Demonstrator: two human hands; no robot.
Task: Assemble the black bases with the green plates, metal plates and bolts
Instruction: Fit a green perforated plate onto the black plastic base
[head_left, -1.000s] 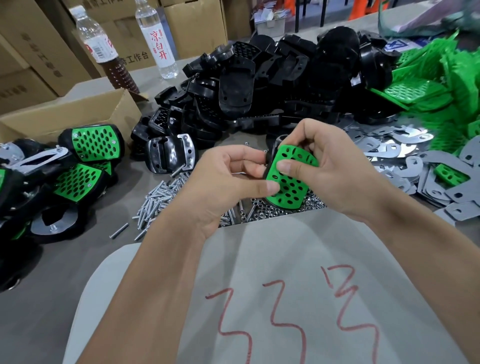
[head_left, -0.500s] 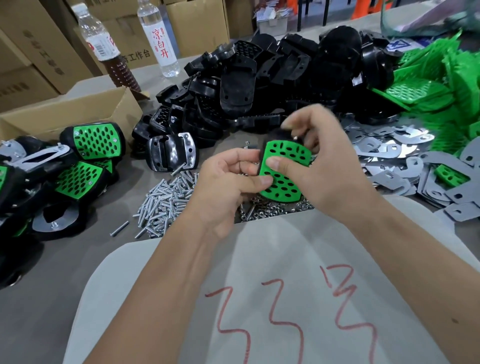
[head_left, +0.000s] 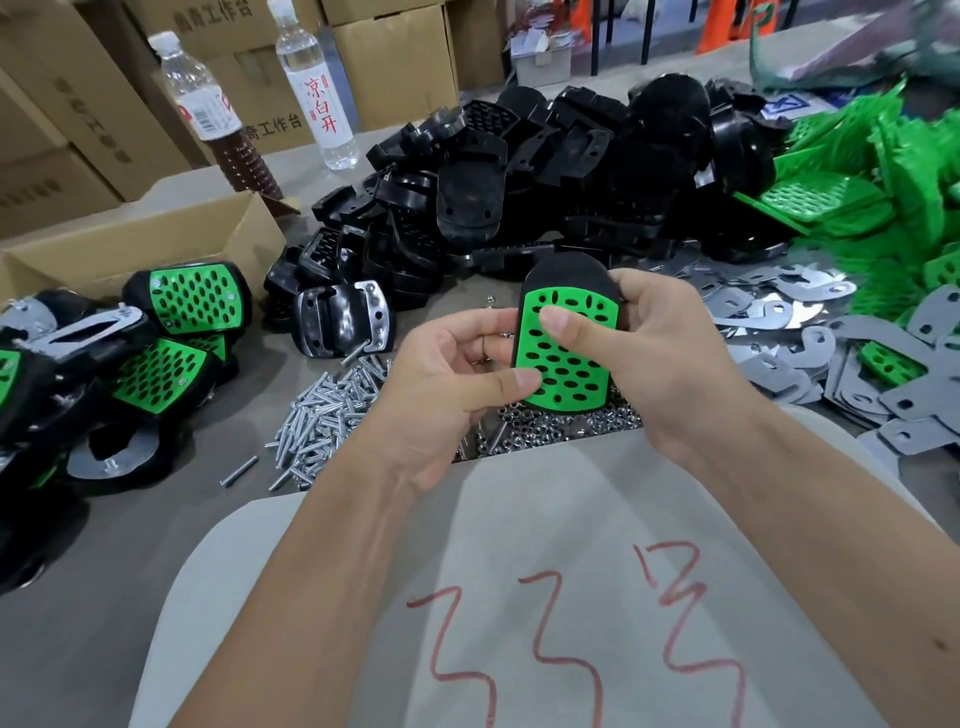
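A perforated green plate (head_left: 576, 374) lies on a black base (head_left: 566, 275), both held upright in front of me above the table. My right hand (head_left: 660, 358) grips the base from the right, its thumb pressing the upper part of the plate. From the left my left hand (head_left: 447, 384) holds the same piece, with the thumb on the plate's lower left corner. Under the hands lie loose bolts (head_left: 332, 410) and nuts (head_left: 550, 426). Black bases (head_left: 545, 171) are heaped behind, green plates (head_left: 872, 187) at the far right, and metal plates (head_left: 810, 332) to the right.
Several assembled bases with green plates (head_left: 192, 301) lie at the left beside an open cardboard box (head_left: 135, 249). One black base with a metal plate (head_left: 343, 322) lies near the bolts. Two bottles (head_left: 317, 88) stand at the back. Grey cloth with red marks (head_left: 545, 597) covers my lap.
The base with its green plate has turned upright, so the black top now shows above the plate. My right thumb moved onto the upper plate; both hands kept hold.
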